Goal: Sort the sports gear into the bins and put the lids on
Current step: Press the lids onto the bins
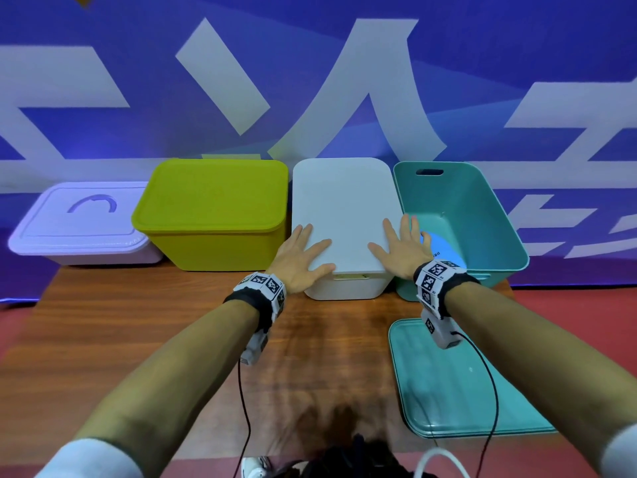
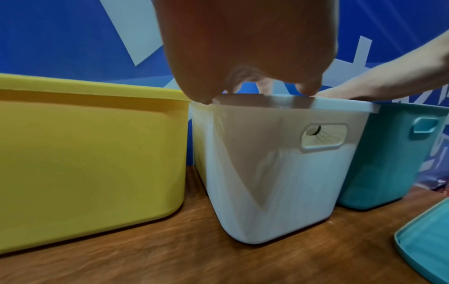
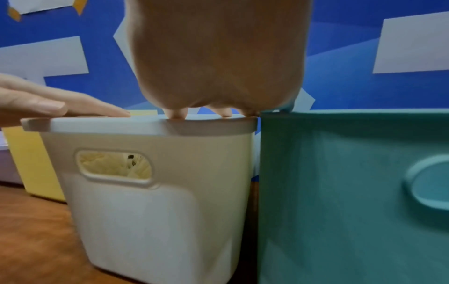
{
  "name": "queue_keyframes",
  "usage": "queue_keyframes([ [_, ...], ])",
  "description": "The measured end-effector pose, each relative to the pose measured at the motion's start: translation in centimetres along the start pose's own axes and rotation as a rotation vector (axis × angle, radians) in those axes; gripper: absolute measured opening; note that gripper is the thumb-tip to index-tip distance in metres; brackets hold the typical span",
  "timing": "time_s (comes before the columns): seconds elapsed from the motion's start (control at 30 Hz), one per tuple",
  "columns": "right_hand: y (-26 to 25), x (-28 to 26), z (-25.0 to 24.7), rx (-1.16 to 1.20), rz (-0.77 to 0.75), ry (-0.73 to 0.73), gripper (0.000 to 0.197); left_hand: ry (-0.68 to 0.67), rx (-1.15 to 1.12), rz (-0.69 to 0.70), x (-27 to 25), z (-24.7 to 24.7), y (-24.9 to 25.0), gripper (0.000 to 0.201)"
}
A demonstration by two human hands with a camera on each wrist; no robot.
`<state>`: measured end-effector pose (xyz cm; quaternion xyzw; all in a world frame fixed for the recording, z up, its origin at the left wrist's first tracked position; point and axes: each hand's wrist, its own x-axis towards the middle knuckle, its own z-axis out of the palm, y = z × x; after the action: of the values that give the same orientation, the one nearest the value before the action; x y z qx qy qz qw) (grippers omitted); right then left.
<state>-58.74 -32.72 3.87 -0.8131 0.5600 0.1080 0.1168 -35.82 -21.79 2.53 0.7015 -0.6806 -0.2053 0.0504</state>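
A white lid [image 1: 344,212] lies on the white bin [image 1: 348,288] at the table's middle. My left hand [image 1: 303,257] presses flat on the lid's near left part, fingers spread. On the near right part my right hand [image 1: 401,248] lies flat too, its outer fingers over the teal bin's rim. Through the white bin's handle hole [image 3: 114,166] something pale yellow shows. The teal bin [image 1: 482,215] stands open on the right with a light blue item [image 1: 443,248] inside. Its teal lid [image 1: 458,384] lies on the table in front.
A lidded yellow-green bin [image 1: 213,215] stands left of the white one, and a lidded pale lilac box [image 1: 76,229] is at the far left. All stand along the back of a wooden table [image 1: 172,322] against a blue banner. Cables hang from both wrists.
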Motion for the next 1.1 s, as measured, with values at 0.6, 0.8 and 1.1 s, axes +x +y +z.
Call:
queue_keyframes([
  [0.6,0.0,3.1,-2.0,-0.084,-0.102,-0.089,0.087,-0.021,0.313,-0.114,4.5,-3.4,-0.1,0.078],
  [0.8,-0.2,4.7,-4.9,-0.136,-0.145,-0.056,0.083,0.033,0.273,-0.116,6.8,-5.6,-0.2,0.067],
  [1.1,-0.1,10.6,-7.8,-0.109,-0.114,-0.149,0.08,-0.096,0.256,-0.242,10.9,-7.6,-1.1,0.075],
])
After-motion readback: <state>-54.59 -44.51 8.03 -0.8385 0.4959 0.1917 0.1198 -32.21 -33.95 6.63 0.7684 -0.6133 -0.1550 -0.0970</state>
